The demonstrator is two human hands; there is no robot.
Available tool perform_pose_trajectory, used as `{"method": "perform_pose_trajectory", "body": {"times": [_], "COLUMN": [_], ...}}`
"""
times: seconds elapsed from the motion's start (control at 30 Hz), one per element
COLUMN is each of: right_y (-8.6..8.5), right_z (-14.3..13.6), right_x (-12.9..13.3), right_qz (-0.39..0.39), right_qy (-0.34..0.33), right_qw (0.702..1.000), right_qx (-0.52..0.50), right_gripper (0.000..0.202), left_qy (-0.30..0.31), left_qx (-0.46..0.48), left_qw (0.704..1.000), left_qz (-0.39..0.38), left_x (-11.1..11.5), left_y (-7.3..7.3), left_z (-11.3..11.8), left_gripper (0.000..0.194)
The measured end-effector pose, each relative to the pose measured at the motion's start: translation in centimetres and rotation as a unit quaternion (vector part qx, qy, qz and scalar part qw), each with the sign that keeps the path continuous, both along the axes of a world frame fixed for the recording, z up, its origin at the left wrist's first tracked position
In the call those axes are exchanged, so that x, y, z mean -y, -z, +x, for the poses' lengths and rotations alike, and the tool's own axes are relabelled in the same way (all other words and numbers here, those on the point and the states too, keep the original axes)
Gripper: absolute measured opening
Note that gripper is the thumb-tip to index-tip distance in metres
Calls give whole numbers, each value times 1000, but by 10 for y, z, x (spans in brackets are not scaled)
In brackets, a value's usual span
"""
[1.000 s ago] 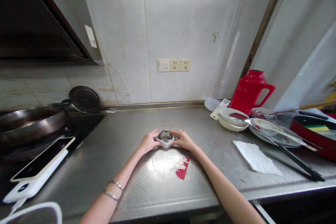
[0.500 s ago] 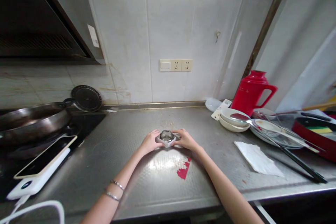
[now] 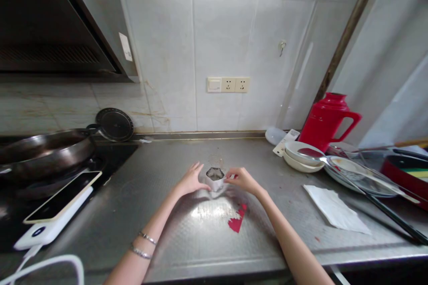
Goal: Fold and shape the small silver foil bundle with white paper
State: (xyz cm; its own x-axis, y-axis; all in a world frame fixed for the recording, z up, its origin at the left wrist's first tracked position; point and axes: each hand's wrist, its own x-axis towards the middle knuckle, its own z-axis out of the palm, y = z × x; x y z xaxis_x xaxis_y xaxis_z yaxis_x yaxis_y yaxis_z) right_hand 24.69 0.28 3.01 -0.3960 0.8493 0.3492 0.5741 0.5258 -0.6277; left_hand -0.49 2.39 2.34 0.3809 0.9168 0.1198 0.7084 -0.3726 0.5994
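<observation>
Both hands clamped a small white crinkled pouch with open dark mouth [image 3: 215,179], standing mid steel bench [image 3: 187,240]: left hand [image 3: 191,181] on its side, right hand [image 3: 242,180] pinching the rim. Pouch looked opened already; red torn scrap [image 3: 238,221] lay just nearby; contents not emptied.

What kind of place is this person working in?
Most likely a home kitchen: a steel counter, a dark pan on a stove under a range hood, and used bowls beside a red jug.
</observation>
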Motion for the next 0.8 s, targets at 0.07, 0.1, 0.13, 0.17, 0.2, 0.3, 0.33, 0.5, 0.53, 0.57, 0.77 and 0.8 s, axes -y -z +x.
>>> {"method": "perform_pose_trajectory", "body": {"times": [0.07, 0.1, 0.13, 0.17, 0.2, 0.3, 0.33, 0.5, 0.53, 0.57, 0.77, 0.8], "right_y": [-5, -6, -8, -9, -9, -8, -8, -6, -6, -6, -3, -3], "right_z": [0, -1, -2, -3, -4, -10, -12, -21, -23, -24, -25, -25], "right_x": [1, 2, 3, 3, 4, 5, 5, 7, 8, 8, 6, 6], "right_qz": [35, 55, 74, 91, 106, 137, 142, 144, 142, 138, 105, 91], "right_qy": [9, 13, 16, 20, 23, 29, 29, 19, 19, 19, 41, 50], "right_qw": [999, 997, 995, 992, 989, 982, 981, 981, 981, 982, 982, 981], "right_qx": [-34, -52, -70, -86, -99, -126, -131, -132, -129, -127, -152, -166], "right_gripper": [21, 23, 24, 24, 24, 23, 23, 21, 21, 22, 23, 23], "left_qy": [-10, -16, -21, -22, -16, 18, 27, 42, 42, 40, -11, -15], "left_qx": [43, 72, 100, 125, 145, 176, 181, 212, 220, 230, 277, 280], "left_qw": [998, 996, 991, 986, 982, 976, 975, 971, 971, 970, 961, 960], "left_qz": [33, 57, 83, 104, 119, 129, 129, 100, 87, 74, 19, 14], "left_x": [2, 3, 6, 8, 11, 21, 23, 29, 29, 29, 28, 28], "left_y": [-7, -11, -15, -18, -21, -24, -23, -16, -15, -15, -19, -19], "left_z": [-2, -2, -1, 1, 3, 13, 17, 28, 28, 29, 27, 27], "left_gripper": [110, 108, 105, 101, 95, 78, 72, 28, 26, 25, 25, 26]}}
